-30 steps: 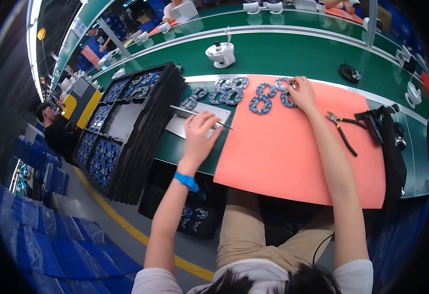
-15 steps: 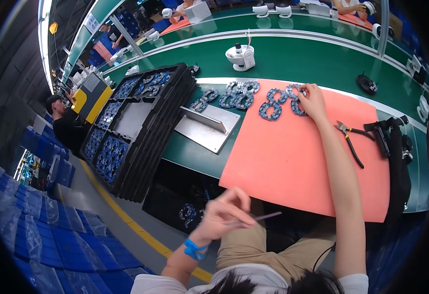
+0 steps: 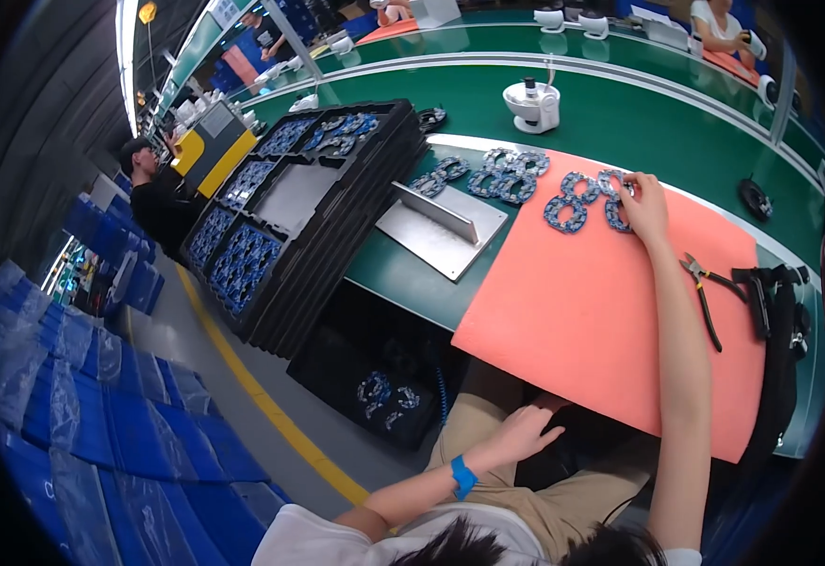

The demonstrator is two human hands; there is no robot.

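Note:
My right hand [image 3: 650, 209] is closed on the upper right edge of a blue figure-eight circuit board [image 3: 617, 219], which lies at the far side of the salmon-pink mat [image 3: 563, 292]. A second figure-eight board [image 3: 564, 215] lies just left of it. My left hand [image 3: 524, 434] is low by my lap, at the mat's near edge, with the thumb spread away from the fingers. Its fingertips disappear under that edge, and nothing shows between thumb and fingers. Right of my right forearm lie side cutters [image 3: 705, 292] with black and yellow handles.
Stacked black trays [image 3: 323, 222] of boards stand on the left. A metal plate with an upright fin [image 3: 441, 231] sits between them and the mat. More boards [image 3: 511, 174] lie beyond the plate. A white device [image 3: 532, 104] stands on the green bench. A co-worker [image 3: 148, 193] is at far left.
My left hand has moved right, towards the mat's near edge; the thin grey strip it held is out of sight. My right hand remains at the board. The whole view has shifted.

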